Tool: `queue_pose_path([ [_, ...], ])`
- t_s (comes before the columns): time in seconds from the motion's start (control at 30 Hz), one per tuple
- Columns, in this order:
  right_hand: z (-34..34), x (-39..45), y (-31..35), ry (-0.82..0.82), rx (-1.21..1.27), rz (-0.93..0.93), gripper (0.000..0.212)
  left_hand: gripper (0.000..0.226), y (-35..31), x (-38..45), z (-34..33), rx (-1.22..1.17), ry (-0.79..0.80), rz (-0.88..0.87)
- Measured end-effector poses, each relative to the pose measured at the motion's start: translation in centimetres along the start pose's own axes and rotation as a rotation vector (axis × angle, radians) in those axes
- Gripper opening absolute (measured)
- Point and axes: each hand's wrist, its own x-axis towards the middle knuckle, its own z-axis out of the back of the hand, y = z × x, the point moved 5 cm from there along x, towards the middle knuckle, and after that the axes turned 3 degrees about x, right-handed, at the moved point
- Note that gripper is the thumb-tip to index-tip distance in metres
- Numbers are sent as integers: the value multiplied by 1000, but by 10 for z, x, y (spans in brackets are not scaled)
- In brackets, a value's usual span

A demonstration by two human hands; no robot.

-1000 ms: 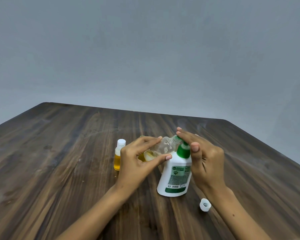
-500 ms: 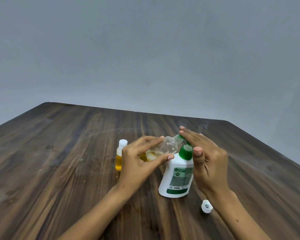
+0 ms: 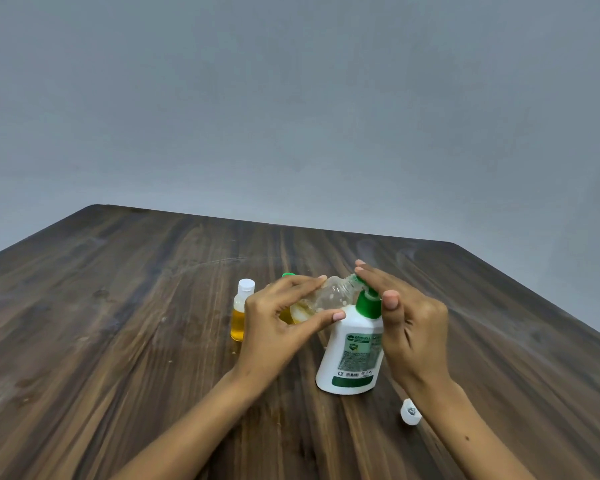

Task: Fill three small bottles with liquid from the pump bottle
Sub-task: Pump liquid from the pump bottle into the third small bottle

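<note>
A white pump bottle [image 3: 352,355] with a green pump head [image 3: 368,301] stands on the wooden table [image 3: 118,323]. My left hand [image 3: 278,327] grips a clear small bottle [image 3: 329,296], tilted on its side with its mouth at the pump nozzle; some yellow liquid lies in its lower end. My right hand [image 3: 406,323] rests with straight fingers on top of the pump head, thumb beside the green collar. A capped small bottle [image 3: 241,313] half full of yellow liquid stands to the left. A green-topped item [image 3: 288,275] peeks out behind my left hand, mostly hidden.
A loose white cap [image 3: 410,411] lies on the table beside my right forearm. The table's far edge runs in front of a plain grey wall [image 3: 291,98].
The pump head has risen a little under my right fingers. Both hands and the bottles stay in about the same place.
</note>
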Motion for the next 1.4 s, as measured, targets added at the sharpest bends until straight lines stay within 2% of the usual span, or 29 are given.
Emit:
queue_pose_path([
  [0.3, -1, -3, -1, -21, -5, -12, 72, 48, 1, 0, 1, 11, 12, -7],
  [0.47, 2, 7, 4, 19, -3, 44, 72, 47, 1, 1, 0, -4, 2, 2],
  [0.7, 2, 2, 1, -1, 27, -30, 71, 47, 1, -1, 0, 3, 10, 7],
  [1.13, 2, 6, 9, 55, -151, 82, 68, 48, 1, 0, 0, 5, 21, 1],
  [1.4, 3, 4, 6, 28, -140, 42, 67, 49, 4, -1, -1, 4, 29, -10],
])
